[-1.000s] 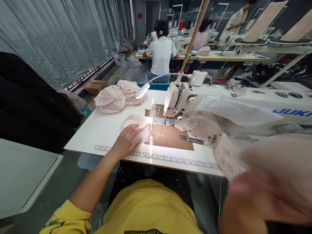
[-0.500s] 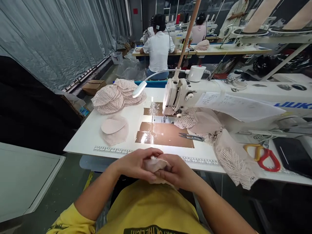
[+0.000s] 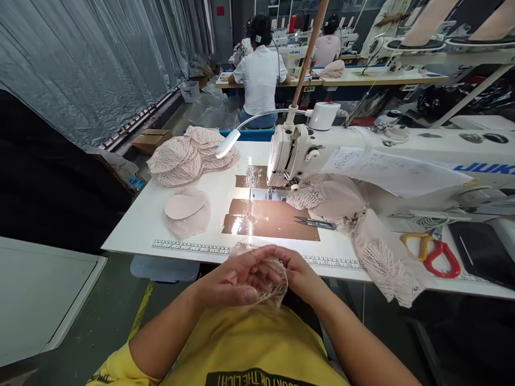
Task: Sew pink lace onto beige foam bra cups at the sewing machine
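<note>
Just in front of my body, at the table's front edge, both hands hold a pale pink lace piece [image 3: 277, 287]. My left hand [image 3: 231, 281] has its fingers curled into the lace, with the thumb stretched along the near side. The fingers of my right hand [image 3: 300, 273] are closed on the lace's right edge; some fingertips are hidden. Sheer fabric shows beyond the left fingers. On the tabletop to the left lie a smooth oval cup piece and sheer fabric [image 3: 187, 214]. Ahead stands the sewing machine [image 3: 281, 155], with joined lace pieces [image 3: 341, 198] beside its needle area.
A stack of lace pieces [image 3: 189, 158] sits at the back left. Thread snips [image 3: 316, 222], red-and-yellow scissors [image 3: 442, 260] and a black phone [image 3: 483, 249] lie to the right. A lamp [image 3: 228, 143] hangs over the table. A person in white [image 3: 260, 75] sits ahead.
The piece in my hands has been turned, so its lace side now shows instead of the smooth side. My left fingers have moved into the lace, and sheer fabric now shows above them.
</note>
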### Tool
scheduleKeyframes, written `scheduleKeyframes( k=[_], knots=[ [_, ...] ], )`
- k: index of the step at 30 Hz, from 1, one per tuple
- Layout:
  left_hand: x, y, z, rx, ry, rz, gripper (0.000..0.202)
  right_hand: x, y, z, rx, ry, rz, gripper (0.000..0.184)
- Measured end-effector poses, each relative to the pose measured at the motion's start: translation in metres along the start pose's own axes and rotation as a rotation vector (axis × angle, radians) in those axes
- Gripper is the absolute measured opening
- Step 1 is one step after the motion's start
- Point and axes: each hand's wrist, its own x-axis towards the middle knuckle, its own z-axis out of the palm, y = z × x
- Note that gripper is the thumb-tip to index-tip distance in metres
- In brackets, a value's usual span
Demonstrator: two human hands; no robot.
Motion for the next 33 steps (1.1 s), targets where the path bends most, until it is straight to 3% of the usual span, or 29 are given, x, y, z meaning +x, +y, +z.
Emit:
scheduleKeyframes(
  k=[4,6,8,10,12,14,16,20,22,26,30,33],
  knots=[
    [-0.004,-0.003,-0.009,0.296,0.307,0.072,0.074,-0.004,0.008,0.006,0.330,-0.114,0.160,0.022],
    [-0.007,-0.007,-0.016,0.329,0.353,0.020,0.071,-0.005,0.007,0.007,0.373,-0.092,0.154,0.024],
    [-0.010,-0.012,-0.019,0.170,0.268,-0.093,0.060,-0.004,0.006,0.008,0.393,0.007,0.117,0.028],
    [-0.013,-0.018,-0.020,0.006,0.232,-0.161,0.042,-0.002,0.007,0.008,0.384,0.191,0.051,0.034],
    [-0.016,-0.024,-0.019,-0.067,0.301,-0.160,0.026,0.000,0.010,0.006,0.343,0.386,-0.024,0.040],
    [-0.018,-0.030,-0.017,-0.100,0.374,-0.137,0.021,0.001,0.014,0.004,0.285,0.489,-0.059,0.036],
    [-0.018,-0.035,-0.015,-0.127,0.422,-0.112,0.023,0.000,0.017,0.002,0.224,0.487,-0.036,0.029],
    [-0.013,-0.041,-0.006,-0.179,0.545,-0.042,0.024,-0.003,0.017,0.001,0.217,0.327,-0.001,0.038],
    [-0.008,-0.042,0.000,-0.223,0.617,-0.030,0.028,-0.004,0.015,0.004,0.180,0.280,-0.025,0.031],
    [0.004,-0.041,0.005,-0.472,0.743,-0.040,0.050,-0.006,0.014,0.007,0.165,0.350,-0.060,0.022],
    [0.007,-0.043,0.008,-0.636,0.612,-0.056,0.066,-0.003,0.014,0.007,0.274,0.452,-0.083,0.021],
    [0.002,-0.046,0.017,-0.537,0.465,-0.085,0.069,-0.001,0.009,0.010,0.261,0.454,-0.100,0.024]
  ],
)
